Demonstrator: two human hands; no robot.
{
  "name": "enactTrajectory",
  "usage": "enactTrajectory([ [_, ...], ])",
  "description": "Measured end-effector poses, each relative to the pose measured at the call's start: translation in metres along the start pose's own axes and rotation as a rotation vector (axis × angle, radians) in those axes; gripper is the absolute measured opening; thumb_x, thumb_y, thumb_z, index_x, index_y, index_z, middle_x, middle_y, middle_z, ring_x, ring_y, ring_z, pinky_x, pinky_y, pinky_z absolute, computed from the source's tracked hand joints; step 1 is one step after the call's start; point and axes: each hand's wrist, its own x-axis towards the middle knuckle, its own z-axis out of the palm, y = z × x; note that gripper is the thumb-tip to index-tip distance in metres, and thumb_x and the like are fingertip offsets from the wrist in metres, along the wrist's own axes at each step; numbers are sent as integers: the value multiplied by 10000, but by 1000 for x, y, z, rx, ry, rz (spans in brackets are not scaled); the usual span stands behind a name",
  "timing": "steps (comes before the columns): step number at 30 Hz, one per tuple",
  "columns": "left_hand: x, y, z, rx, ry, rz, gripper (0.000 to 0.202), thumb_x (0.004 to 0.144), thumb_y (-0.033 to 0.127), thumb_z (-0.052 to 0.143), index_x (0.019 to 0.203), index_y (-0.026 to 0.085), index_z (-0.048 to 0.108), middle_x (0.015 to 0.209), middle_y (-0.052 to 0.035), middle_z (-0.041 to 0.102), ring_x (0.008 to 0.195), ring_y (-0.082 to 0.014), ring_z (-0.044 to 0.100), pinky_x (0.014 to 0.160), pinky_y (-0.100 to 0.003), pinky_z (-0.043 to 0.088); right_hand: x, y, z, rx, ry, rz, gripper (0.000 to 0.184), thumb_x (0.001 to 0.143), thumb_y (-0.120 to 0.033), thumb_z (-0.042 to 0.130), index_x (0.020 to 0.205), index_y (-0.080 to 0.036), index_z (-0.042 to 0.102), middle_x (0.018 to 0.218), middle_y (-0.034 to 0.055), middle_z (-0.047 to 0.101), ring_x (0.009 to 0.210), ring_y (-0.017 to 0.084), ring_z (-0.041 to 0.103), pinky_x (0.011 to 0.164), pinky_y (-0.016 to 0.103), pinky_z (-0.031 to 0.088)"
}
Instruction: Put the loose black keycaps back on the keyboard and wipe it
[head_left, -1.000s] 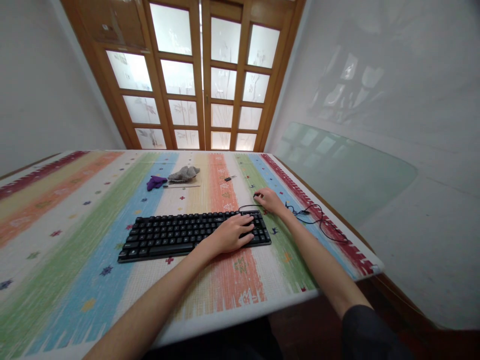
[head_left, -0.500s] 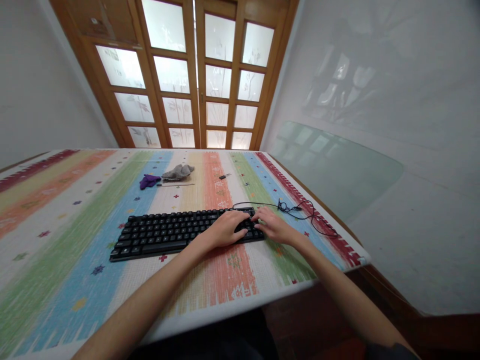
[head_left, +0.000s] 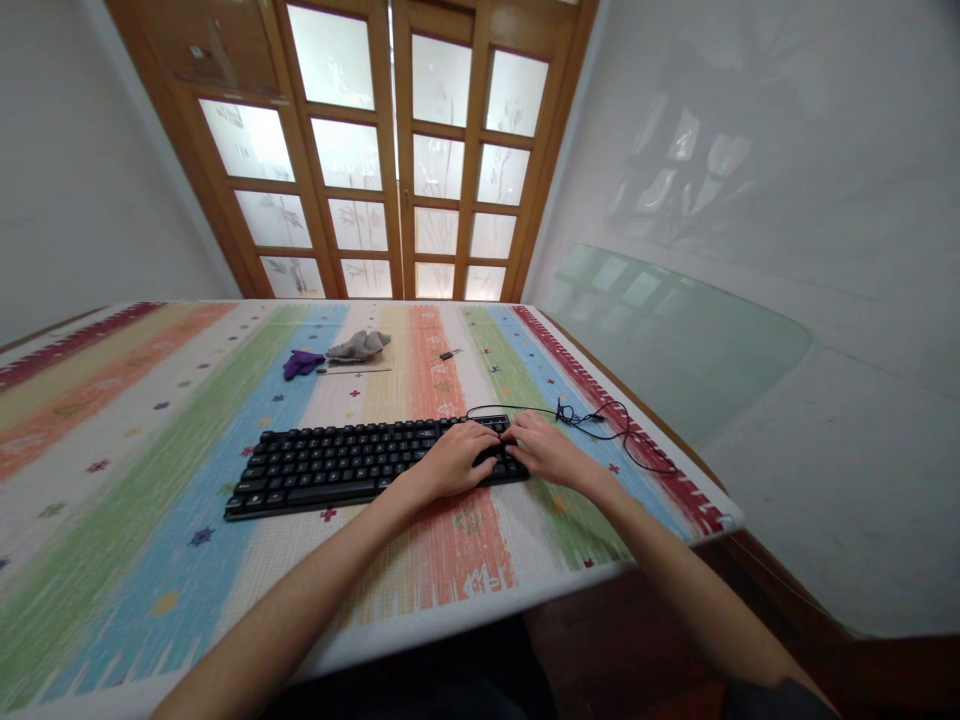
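A black keyboard (head_left: 322, 465) lies flat and slightly angled on the striped tablecloth. My left hand (head_left: 459, 458) rests on its right part, palm down, fingers stretched toward the number keys and thumb apart. From the right, my right hand (head_left: 544, 447) reaches over the keyboard's right end, its fingertips close to those of my left hand. The fingers of the right hand are spread and its thumb lies lower on the keys. Nothing shows in either hand, though the fingers cover some keys. A black cable (head_left: 628, 432) leaves the keyboard's back edge and lies loosely coiled on the right.
Beyond the keyboard lie a purple cloth (head_left: 302, 364), a grey cloth (head_left: 360, 346) on a flat light piece, and a small dark object, perhaps a key (head_left: 448, 355). The table's right edge runs beside a white wall (head_left: 847, 420). Wooden glazed doors (head_left: 397, 160) stand behind.
The view has shifted very slightly. Both hands stay at the right end of the keyboard, with only small finger movement.
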Motion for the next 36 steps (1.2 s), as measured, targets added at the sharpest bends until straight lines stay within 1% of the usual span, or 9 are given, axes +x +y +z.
enactTrajectory([
  [3,1,1,1,9,-3,7,253,892,204,573,1121,162,671,1163,-102,700,1094,-247,617,999,-406,476,0,-3,0,-61,-14,-14,147,907,-100,571,987,-142,686,943,95,615,962,242,546,851,376,486],
  [7,1,1,2,20,-7,8,290,888,203,575,1164,169,656,1171,-100,702,1100,-250,623,999,-412,475,0,-6,-1,-101,-14,-43,165,926,-93,541,941,-154,694,936,97,617,956,241,540,833,364,487],
  [15,0,0,3,7,-5,-2,275,898,229,566,1150,172,662,1156,-107,704,1098,-248,627,1002,-416,476,0,-3,-2,-153,-21,-92,159,919,-91,544,941,-164,683,926,95,612,929,234,546,827,360,494],
  [20,0,1,1,-10,-4,-9,260,894,217,560,1123,171,674,1159,-110,703,1100,-247,628,993,-411,484,0,-8,4,-202,20,-106,266,937,-63,479,1027,-176,703,960,98,623,928,220,553,826,349,489],
  [23,0,1,0,-5,-10,-19,258,882,192,565,1115,158,672,1150,-112,705,1095,-245,629,994,-403,485,-2,-11,8,-235,33,-87,306,910,-24,473,1045,-164,708,963,103,627,927,227,551,823,355,488],
  [27,-3,0,0,-15,-7,-30,250,885,194,563,1111,158,666,1156,-115,702,1091,-249,624,995,-412,487,-4,-11,13,-185,65,-54,318,885,3,494,1000,-182,727,932,94,627,917,232,546,806,353,484],
  [30,-4,-1,-1,-27,-5,-25,246,896,205,551,1111,172,665,1151,-110,701,1092,-248,623,989,-420,490,-7,-8,16,-108,117,-30,281,907,-32,516,964,-191,740,924,95,633,904,234,550,795,356,484],
  [33,-4,-1,-2,-34,-4,-22,247,900,207,550,1114,173,669,1142,-107,705,1084,-246,626,983,-415,492,-8,-2,17,-6,159,-29,269,926,-75,530,996,-208,754,927,87,652,891,225,562,790,361,491],
  [36,-4,0,-1,-35,8,-18,241,902,222,568,1104,156,680,1145,-120,706,1088,-252,627,989,-413,487,-9,6,15,94,183,-35,252,913,-103,570,1008,-226,768,929,78,674,886,223,578,804,375,501],
])
